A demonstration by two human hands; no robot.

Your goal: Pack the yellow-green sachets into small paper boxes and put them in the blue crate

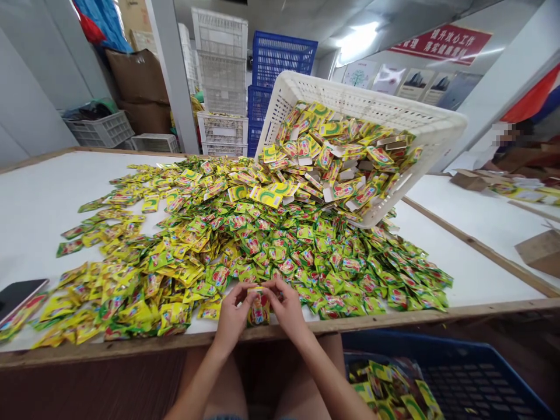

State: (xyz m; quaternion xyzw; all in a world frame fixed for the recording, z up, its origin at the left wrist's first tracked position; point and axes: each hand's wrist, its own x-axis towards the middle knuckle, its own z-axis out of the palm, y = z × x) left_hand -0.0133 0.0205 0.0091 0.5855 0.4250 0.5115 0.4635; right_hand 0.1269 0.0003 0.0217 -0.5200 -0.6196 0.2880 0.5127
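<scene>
My left hand [235,309] and my right hand [284,304] meet at the table's front edge, both closed on one small yellow, green and red box [258,308] held upright between them. The thumbs and fingertips pinch its upper part from either side. Just beyond the hands spreads a heap of green packets [301,251], with yellow packets [175,256] to the left. Behind, a tilted white basket [376,102] full of small flat boxes [328,146] spills some of them onto the heap.
A phone [20,297] lies at the table's left. Below the table's wooden front edge [367,322], at the right, stands a blue crate [459,361] with small boxes. Stacked crates [221,64] rise behind the table. Part of another person [503,137] shows far right.
</scene>
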